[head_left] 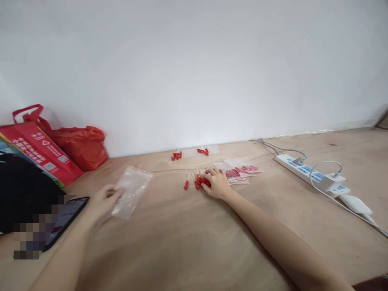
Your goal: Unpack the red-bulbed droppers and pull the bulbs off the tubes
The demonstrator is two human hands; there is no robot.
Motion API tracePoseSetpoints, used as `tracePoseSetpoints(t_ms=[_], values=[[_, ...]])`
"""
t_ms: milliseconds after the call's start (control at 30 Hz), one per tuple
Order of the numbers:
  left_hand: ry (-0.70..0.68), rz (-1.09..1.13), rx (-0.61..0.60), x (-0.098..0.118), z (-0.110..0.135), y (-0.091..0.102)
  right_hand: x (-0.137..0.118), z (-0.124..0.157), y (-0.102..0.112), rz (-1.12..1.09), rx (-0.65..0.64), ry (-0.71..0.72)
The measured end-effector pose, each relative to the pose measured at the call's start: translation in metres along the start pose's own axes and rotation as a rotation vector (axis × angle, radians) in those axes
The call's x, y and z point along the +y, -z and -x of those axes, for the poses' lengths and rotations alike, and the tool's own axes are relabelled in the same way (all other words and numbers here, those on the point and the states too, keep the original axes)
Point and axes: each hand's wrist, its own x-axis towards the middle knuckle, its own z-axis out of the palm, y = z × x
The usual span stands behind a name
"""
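My left hand (106, 199) pinches the left edge of a clear zip-lock bag (133, 193), which looks flat and is held just over the table. Over a loose pile my right hand (216, 184) rests, its bent fingers closed on the red ends of several droppers (197, 185) with thin pale stems pointing away from me. One dropper (186, 184) lies apart at the left of the pile. Which pieces the fingers grip is partly hidden. Just right of that hand lie overlapping zip-lock bags (241, 169) with red-ended pieces inside.
Near the wall, another clear bag (214, 150) lies with small groups of red pieces (176, 155) on and beside it. A white power strip (303, 169) with cables and chargers is at right. Left are a red plastic bag (85, 147), a printed bag (45, 151) and a phone (68, 218).
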Motion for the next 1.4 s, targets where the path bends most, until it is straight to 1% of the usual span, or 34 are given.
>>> tracePoseSetpoints(t_ms=[33, 100, 133, 167, 200, 233, 267, 300, 333, 367, 400, 433, 467, 533, 600, 667, 733, 800, 967, 1100, 1233, 1300, 1400], values=[[0.12, -0.127, 0.001, -0.01, -0.006, 0.008, 0.001, 0.0, -0.001, -0.012, -0.012, 0.003], [0.284, -0.341, -0.025, -0.025, -0.014, 0.016, 0.003, 0.001, -0.001, -0.035, -0.021, 0.008], [0.336, -0.431, -0.019, -0.03, -0.015, 0.016, 0.003, 0.002, -0.002, -0.046, -0.02, 0.015], [0.351, -0.504, 0.029, -0.032, -0.013, 0.014, 0.004, 0.002, -0.002, -0.056, -0.017, 0.027], [0.325, -0.557, 0.118, -0.031, -0.011, 0.01, 0.005, 0.003, -0.002, -0.066, -0.012, 0.04], [0.253, -0.581, 0.227, -0.027, -0.008, 0.004, 0.006, 0.004, -0.002, -0.075, -0.006, 0.054], [0.13, -0.572, 0.334, -0.02, -0.004, -0.004, 0.008, 0.005, -0.001, -0.083, 0.0, 0.067], [-0.025, -0.524, 0.406, -0.01, 0.0, -0.014, 0.009, 0.005, -0.001, -0.092, 0.004, 0.08], [-0.207, -0.434, 0.397, 0.002, 0.004, -0.025, 0.01, 0.005, 0.0, -0.103, 0.005, 0.093], [-0.398, -0.32, 0.294, 0.015, 0.008, -0.038, 0.011, 0.006, 0.0, -0.115, 0.004, 0.104], [-0.558, -0.23, 0.157, 0.03, 0.012, -0.052, 0.012, 0.006, 0.0, -0.128, 0.003, 0.113], [-0.649, -0.163, 0.055, 0.045, 0.015, -0.066, 0.013, 0.006, 0.0, -0.141, 0.003, 0.119], [-0.689, -0.114, -0.038, 0.059, 0.018, -0.081, 0.014, 0.005, 0.0, -0.153, 0.004, 0.122], [-0.73, -0.048, -0.157, 0.082, 0.023, -0.108, 0.015, 0.005, -0.002, -0.17, 0.017, 0.119], [-0.719, 0.004, -0.226, 0.098, 0.024, -0.128, 0.014, 0.004, -0.004, -0.182, 0.035, 0.126], [-0.693, 0.048, -0.274, 0.106, 0.023, -0.141, 0.013, 0.004, -0.006, -0.192, 0.051, 0.151], [-0.7, 0.076, -0.298, 0.11, 0.02, -0.148, 0.012, 0.003, -0.009, -0.202, 0.057, 0.178], [-0.723, 0.092, -0.302, 0.11, 0.019, -0.151, 0.011, 0.003, -0.011, -0.214, 0.059, 0.181], [-0.772, 0.151, -0.308, 0.11, 0.018, -0.152, 0.01, 0.002, -0.015, -0.272, 0.076, 0.114], [-0.809, 0.163, -0.274, 0.108, 0.016, -0.152, 0.009, 0.003, -0.017, -0.294, 0.094, 0.135], [-0.844, 0.164, -0.334, 0.107, 0.009, -0.151, 0.007, 0.003, -0.018, -0.31, 0.08, 0.164], [-0.873, 0.182, -0.347, 0.108, 0.005, -0.15, 0.007, 0.004, -0.018, -0.301, 0.083, 0.143], [-0.945, 0.191, -0.375, 0.111, -0.001, -0.151, 0.008, 0.005, -0.017, -0.279, 0.125, 0.095]])
